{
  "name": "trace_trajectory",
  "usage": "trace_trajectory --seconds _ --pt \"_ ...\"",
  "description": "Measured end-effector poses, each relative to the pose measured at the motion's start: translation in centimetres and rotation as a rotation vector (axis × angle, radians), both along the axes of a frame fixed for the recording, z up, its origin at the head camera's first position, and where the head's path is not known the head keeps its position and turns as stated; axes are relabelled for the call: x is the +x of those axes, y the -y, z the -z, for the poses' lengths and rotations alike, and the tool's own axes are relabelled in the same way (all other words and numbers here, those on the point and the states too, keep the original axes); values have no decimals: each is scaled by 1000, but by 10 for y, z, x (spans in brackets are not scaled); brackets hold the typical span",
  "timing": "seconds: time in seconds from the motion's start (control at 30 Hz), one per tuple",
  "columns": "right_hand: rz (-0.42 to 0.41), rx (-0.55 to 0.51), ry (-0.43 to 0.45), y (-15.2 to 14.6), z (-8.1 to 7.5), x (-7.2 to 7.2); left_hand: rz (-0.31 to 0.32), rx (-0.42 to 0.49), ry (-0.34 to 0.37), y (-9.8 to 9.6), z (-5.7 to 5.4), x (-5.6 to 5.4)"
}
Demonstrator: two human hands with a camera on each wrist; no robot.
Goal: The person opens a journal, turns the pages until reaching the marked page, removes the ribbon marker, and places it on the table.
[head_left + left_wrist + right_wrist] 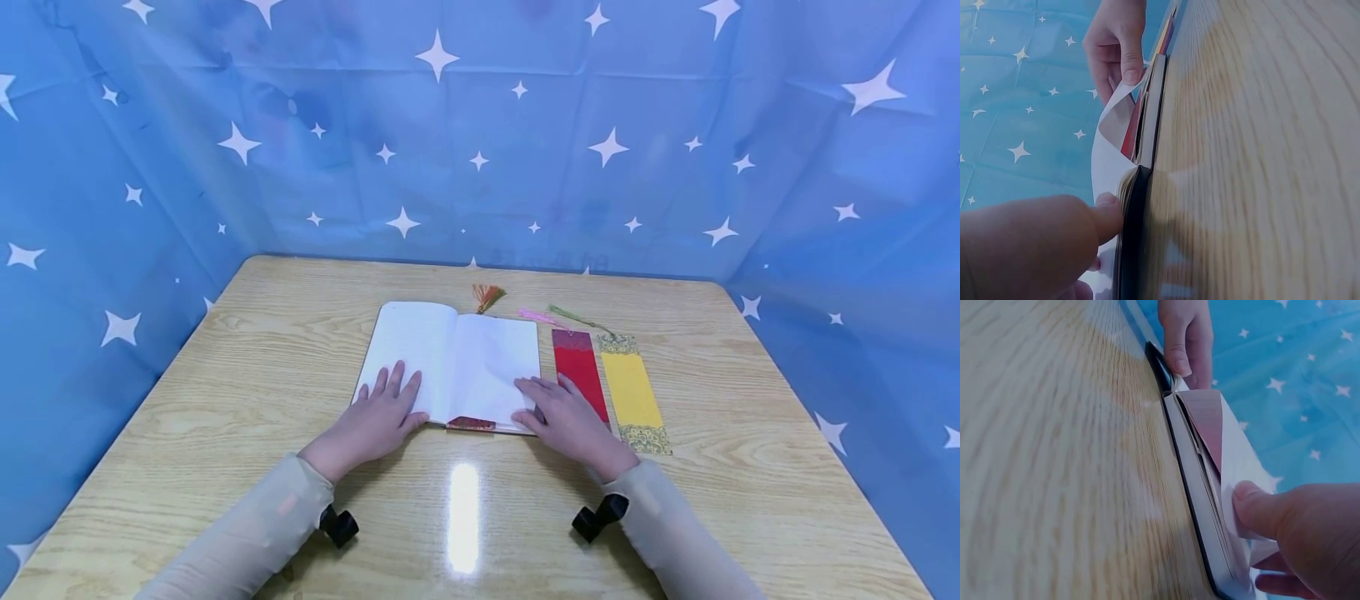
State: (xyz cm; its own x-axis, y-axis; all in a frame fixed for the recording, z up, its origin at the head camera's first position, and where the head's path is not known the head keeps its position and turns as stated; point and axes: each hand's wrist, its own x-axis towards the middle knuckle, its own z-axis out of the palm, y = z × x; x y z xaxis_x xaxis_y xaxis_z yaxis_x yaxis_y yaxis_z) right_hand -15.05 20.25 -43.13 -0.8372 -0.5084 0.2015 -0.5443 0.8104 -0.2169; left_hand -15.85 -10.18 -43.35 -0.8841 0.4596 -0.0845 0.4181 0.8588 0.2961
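Observation:
An open notebook with white pages lies on the table. My left hand rests spread on its left page, thumb by the lower edge. At the right page's outer side, my right hand pinches a page between thumb and fingers. That page bows up off the stack beneath it. Under it lies a bookmark, mostly hidden: its dark red patterned end shows at the bottom, and an orange tassel sticks out at the top.
Right of the notebook lie a red bookmark with a pink tassel and a yellow bookmark with a green tassel. My right hand partly overlaps the red one. A blue star-patterned curtain stands behind the wooden table.

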Motion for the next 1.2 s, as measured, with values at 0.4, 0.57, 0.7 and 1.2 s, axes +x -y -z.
trace_trajectory --seconds 0.4,0.57,0.7,1.2 --pt "-20 -40 -67 6 -1 -1 -37 19 -5 -13 -4 0" --pt "-25 -65 -71 11 -5 0 -74 30 -12 -20 -4 1" --pt "-28 -71 -79 14 -7 1 -100 44 -28 -25 -2 0" --pt "-40 -90 -128 17 -7 1 -112 -3 -110 -26 0 1"
